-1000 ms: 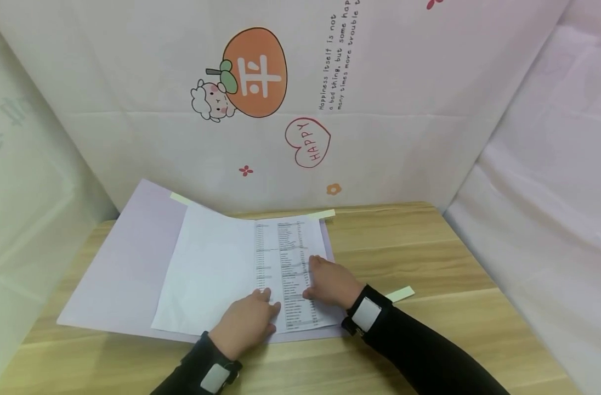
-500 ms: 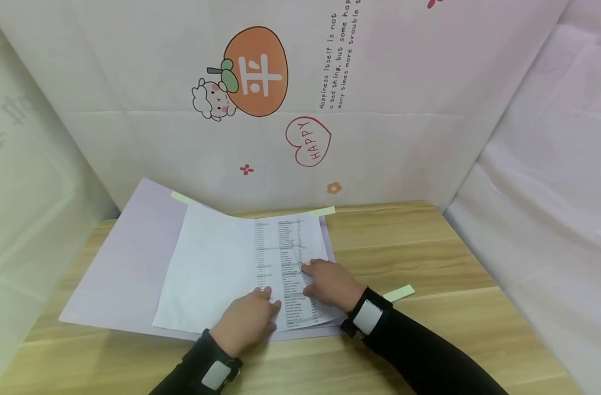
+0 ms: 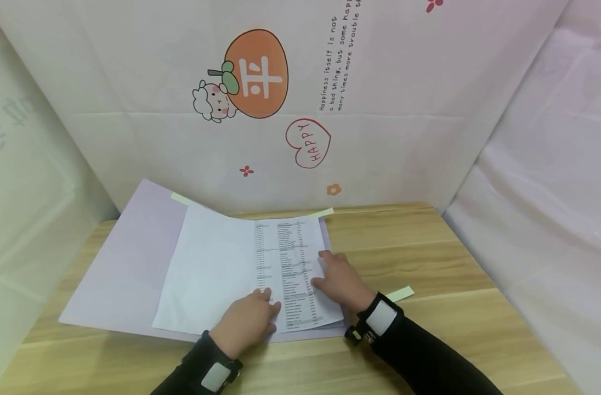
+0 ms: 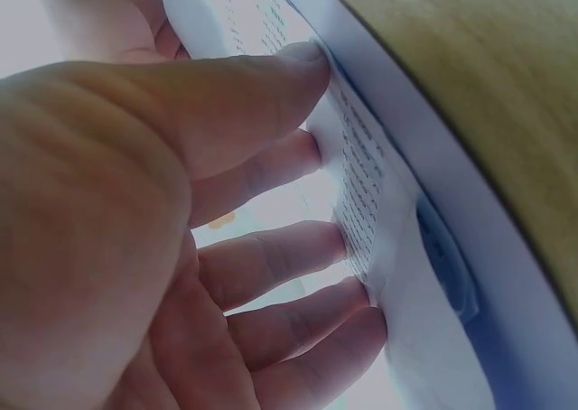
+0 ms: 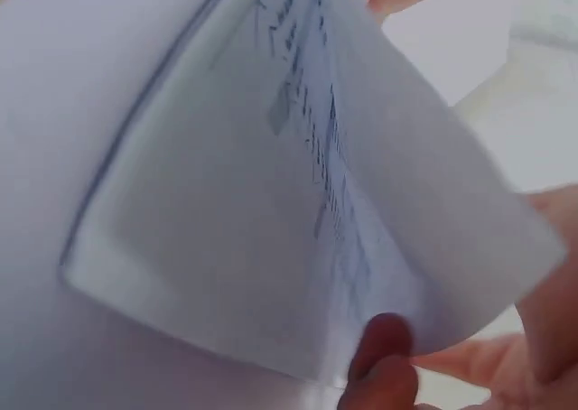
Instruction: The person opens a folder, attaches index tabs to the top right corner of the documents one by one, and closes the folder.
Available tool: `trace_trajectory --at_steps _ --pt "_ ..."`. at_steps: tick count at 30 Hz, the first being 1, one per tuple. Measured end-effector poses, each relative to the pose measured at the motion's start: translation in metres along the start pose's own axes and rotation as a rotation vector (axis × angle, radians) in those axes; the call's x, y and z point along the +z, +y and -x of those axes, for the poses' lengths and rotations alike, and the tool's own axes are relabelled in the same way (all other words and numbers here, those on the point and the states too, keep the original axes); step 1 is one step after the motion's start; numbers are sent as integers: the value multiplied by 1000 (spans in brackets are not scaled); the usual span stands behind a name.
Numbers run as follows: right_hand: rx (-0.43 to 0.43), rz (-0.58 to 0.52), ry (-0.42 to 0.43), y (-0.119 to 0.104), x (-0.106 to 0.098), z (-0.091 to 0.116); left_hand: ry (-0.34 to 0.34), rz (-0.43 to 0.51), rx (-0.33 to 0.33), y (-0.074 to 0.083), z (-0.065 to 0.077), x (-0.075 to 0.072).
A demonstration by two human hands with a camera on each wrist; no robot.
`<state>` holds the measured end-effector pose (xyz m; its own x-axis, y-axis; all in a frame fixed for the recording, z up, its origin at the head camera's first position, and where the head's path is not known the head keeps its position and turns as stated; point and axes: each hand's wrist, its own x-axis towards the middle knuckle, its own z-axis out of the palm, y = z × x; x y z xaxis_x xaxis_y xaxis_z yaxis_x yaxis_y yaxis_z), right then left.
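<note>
A pale purple folder lies spread on the table, holding white sheets. Its left page is a blank sheet; on the right is a sheet with printed columns. My left hand rests on the lower middle, and in the left wrist view its straight fingers touch the printed paper. At the right edge of the printed sheet is my right hand. In the right wrist view the sheet bends upward, its edge between a fingertip and the rest of the hand.
Pale green strips stick out at the folder's top, one on the left and one on the right. Another green strip lies beside the right wrist. The wooden table meets a printed white cloth behind.
My right hand pushed leftward on the printed sheet, wrinkling it, then moved back right to the sheet's edge. In the head view the sheet looks smoother now. My left hand stays in place.
</note>
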<state>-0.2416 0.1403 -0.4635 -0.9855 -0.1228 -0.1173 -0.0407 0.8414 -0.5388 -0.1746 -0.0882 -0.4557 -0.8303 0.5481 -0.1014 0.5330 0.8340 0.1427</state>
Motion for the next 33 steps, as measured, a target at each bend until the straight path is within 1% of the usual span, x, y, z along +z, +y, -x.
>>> trace_trajectory --at_steps 4,7,9,12,16,18,21,23,24,26,28,30,33 --pt "93 -265 -7 3 -3 -4 3 2 1 0 1 -2" --pt "127 -386 -22 4 -4 -8 5 1 1 0 1 -2" --pt "137 -411 -26 4 -3 -10 4 2 2 -1 1 -1" --pt "131 -408 -38 5 -2 -11 9 -8 9 -1 0 0" --pt "83 -417 -81 6 -2 -10 42 -54 45 -1 -3 -1" --pt "47 -432 -111 6 -3 -8 48 -46 59 -1 -6 -4" --pt "-7 -475 -178 9 -6 -5 15 30 57 -2 -11 -9" --pt "-44 -507 -233 11 -8 -2 -1 83 42 -1 -14 -13" --pt "-62 -521 -260 12 -8 0 -5 95 35 1 -15 -15" --pt "-97 -552 -302 13 -9 2 6 97 31 3 -18 -16" --pt "-119 -567 -318 13 -9 4 22 144 34 6 -21 -18" --pt "-143 -584 -326 12 -11 6 29 265 46 9 -26 -18" --pt "-172 -561 -322 9 -13 9 35 517 60 13 -34 -20"
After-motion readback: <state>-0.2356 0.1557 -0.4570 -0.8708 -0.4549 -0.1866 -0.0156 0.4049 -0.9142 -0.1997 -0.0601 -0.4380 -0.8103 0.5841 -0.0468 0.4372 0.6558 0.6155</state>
